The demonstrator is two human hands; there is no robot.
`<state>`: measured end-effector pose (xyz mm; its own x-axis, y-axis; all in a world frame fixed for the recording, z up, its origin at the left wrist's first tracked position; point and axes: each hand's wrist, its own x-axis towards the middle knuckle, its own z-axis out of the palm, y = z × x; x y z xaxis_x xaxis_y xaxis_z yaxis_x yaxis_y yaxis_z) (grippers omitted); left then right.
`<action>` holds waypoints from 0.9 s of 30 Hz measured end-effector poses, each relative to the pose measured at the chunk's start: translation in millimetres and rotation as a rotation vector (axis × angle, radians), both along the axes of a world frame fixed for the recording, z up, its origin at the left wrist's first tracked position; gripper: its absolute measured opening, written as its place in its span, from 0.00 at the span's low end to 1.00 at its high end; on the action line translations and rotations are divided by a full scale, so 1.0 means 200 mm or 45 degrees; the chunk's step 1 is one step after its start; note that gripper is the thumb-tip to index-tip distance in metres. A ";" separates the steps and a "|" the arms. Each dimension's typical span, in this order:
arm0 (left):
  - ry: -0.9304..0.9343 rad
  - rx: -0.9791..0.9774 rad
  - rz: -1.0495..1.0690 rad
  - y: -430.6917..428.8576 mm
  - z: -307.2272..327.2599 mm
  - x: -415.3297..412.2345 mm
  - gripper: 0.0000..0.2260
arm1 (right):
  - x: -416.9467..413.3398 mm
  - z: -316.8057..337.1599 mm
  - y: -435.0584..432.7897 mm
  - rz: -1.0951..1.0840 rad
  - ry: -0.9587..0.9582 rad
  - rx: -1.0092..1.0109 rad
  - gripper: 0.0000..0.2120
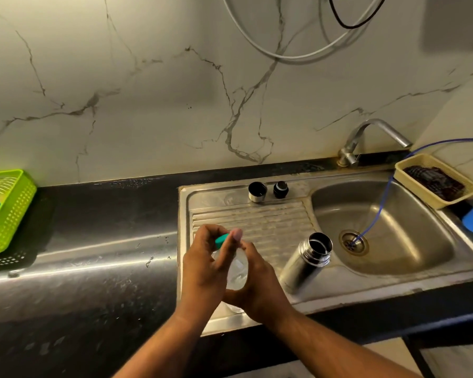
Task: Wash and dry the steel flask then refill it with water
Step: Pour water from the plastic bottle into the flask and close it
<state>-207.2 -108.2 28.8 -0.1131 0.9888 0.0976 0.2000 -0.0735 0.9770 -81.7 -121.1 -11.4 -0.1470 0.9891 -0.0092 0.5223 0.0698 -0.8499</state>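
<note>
Right hand (260, 287): curled round the body of the clear bottle (236, 271), gripping it above the near part of the drainboard (271, 222).
Left hand (202, 266): fingers closed on the teal cap (221, 239), pinching it (apparently to twist it, though that is a judgement).
Clear bottle: thin-walled by the look of it. A hard squeeze as the cap loosens could push water out over the hands and the sink's front edge.
Teal cap: small and held only at the fingertips. If it slips, it could drop onto the ribbed steel and skid away.
Surface (93, 241): dark, with droplets just left of the sink, so anything set down there may slide.
Steel flask (306, 261): the task's thing stands open-mouthed on the drainboard, right at the lip of the basin (410, 257) and just beside the right hand. A stray elbow or the swinging bottle could tip it into the basin. Its mouth is narrow, so a hasty pour could run down the outside.
Blue tube (377, 211): runs down into the drain. A toppled flask could snag it.
Steel cup lid (257, 191) and black stopper (280, 189): at the back of the drainboard, well apart from the flask. A reach across to them passes over the open flask and risks knocking it.
Tap (372, 135): farthest back, with its spout over the basin's far corner and no water visibly running.
</note>
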 end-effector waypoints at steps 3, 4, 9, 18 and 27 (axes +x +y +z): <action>-0.131 0.012 0.024 0.04 0.02 -0.11 0.18 | 0.02 0.01 0.03 -0.080 0.007 -0.010 0.33; -0.105 0.002 0.043 0.06 0.01 -0.17 0.16 | 0.02 0.01 0.03 -0.091 0.016 -0.021 0.34; 0.404 -0.164 0.154 0.16 -0.32 -0.53 0.14 | 0.01 0.00 0.00 -0.117 0.054 -0.013 0.38; 1.315 -0.462 -0.151 0.30 -0.63 -0.90 0.15 | -0.01 0.01 0.00 -0.147 0.035 -0.033 0.40; 1.057 -0.536 0.041 0.24 -0.65 -0.90 0.35 | -0.01 -0.04 0.01 -0.124 0.148 -0.084 0.48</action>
